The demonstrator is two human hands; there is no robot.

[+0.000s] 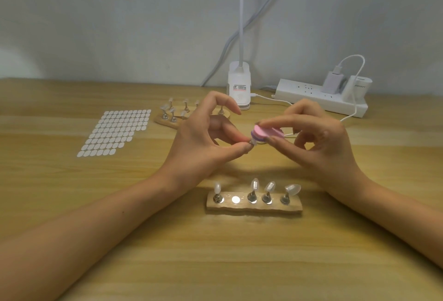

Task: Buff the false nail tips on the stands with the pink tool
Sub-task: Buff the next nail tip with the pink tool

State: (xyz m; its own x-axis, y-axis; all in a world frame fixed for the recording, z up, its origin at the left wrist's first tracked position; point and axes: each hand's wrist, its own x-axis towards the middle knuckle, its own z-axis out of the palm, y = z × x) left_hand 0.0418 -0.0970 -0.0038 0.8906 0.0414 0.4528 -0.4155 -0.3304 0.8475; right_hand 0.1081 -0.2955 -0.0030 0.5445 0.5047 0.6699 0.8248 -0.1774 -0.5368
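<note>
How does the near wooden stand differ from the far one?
The near stand is a straight bar with four tip holders in one row; the far stand carries its holders in two rows. The near stand is fully in view, with one bare metal disc; the far stand is partly hidden by the left hand. Both are pale wood and carry clear nail tips.

Bright overhead light, soft shadows, slight blur, wide-angle bending at edges

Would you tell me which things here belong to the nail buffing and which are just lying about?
Job: pink tool, nail tip in the left hand, near stand, far stand.
Lying about: adhesive tab sheet, clip lamp, power strip, charger.
</note>
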